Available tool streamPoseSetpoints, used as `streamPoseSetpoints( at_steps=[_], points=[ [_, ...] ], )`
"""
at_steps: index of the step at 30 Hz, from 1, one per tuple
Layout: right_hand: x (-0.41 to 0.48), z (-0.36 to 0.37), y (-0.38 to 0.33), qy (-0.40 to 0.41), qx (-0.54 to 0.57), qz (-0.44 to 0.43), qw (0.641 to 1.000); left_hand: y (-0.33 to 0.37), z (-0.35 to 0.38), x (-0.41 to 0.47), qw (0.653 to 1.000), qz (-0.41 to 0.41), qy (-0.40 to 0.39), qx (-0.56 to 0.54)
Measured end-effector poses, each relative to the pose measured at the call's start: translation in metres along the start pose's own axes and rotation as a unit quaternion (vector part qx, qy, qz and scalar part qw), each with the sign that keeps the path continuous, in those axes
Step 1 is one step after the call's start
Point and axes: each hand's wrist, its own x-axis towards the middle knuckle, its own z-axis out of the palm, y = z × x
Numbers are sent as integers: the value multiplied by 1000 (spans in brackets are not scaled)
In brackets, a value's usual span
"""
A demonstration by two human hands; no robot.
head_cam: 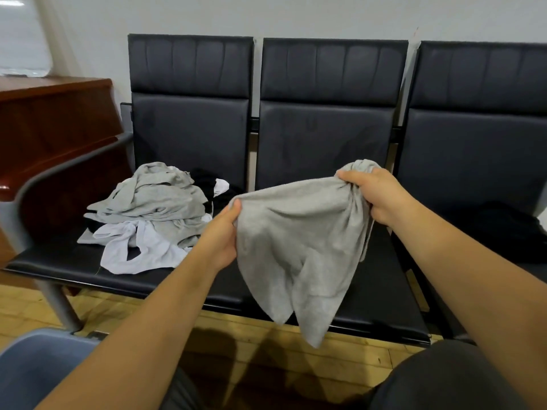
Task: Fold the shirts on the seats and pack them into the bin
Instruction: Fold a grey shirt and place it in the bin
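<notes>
From the head view, a row of three black padded seats (325, 128) stands against a plain pale wall (296, 16), on a floor (251, 329) of light wooden boards. A grey armrest (59, 173) curves down at the left end of the row, and just beyond it stands a reddish-brown wooden cabinet (56, 125) with a glossy top.

On the left seat lies a loose pile of shirts (151, 208), grey ones on top, a white one spilling toward the front edge, and black cloth at the back. A dark garment (509, 229) sits crumpled on the right seat, hard to make out against the black padding.

Above the middle seat the person holds up a grey shirt (296, 247). The left hand (220, 232) pinches its edge between thumb and fingers; the right hand (376, 196) grips a bunched handful of cloth, a little higher and farther back. The shirt hangs slack between them, its lower end drooping past the seat's front edge.

The rim of a blue bin (38, 365) shows at the lower left, on the floor.
</notes>
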Motion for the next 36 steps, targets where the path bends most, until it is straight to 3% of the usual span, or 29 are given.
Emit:
streamPoseSetpoints(
  at_steps=[4, 7, 13, 17, 19, 25, 30, 36],
  points=[
    [4, -19, 17, -74, 77, 109, 988, 25, -7, 5, 997, -10, 22, -79],
    [10, -34, 24, -72, 97, 139, 983, 50, -4, 9, 995, 19, 25, -97],
    [15, -58, 6, -25, 79, 159, 984, 98, 0, 18, 990, 51, 8, -132],
    [23, -73, -19, -14, 196, 115, 974, 115, 4, 20, 975, 58, -24, -215],
    [28, -74, -28, -1, 242, 84, 967, 120, 8, 21, 970, 47, -2, -239],
    [30, -62, -52, 10, 146, -2, 989, 125, 32, 20, 978, -49, 93, -179],
    [38, -69, -67, 27, 102, -15, 994, 126, 33, 19, 988, -74, 75, -115],
    [43, -86, -66, 35, 65, 18, 997, 119, 22, 0, 992, -27, 20, -125]
  ],
)
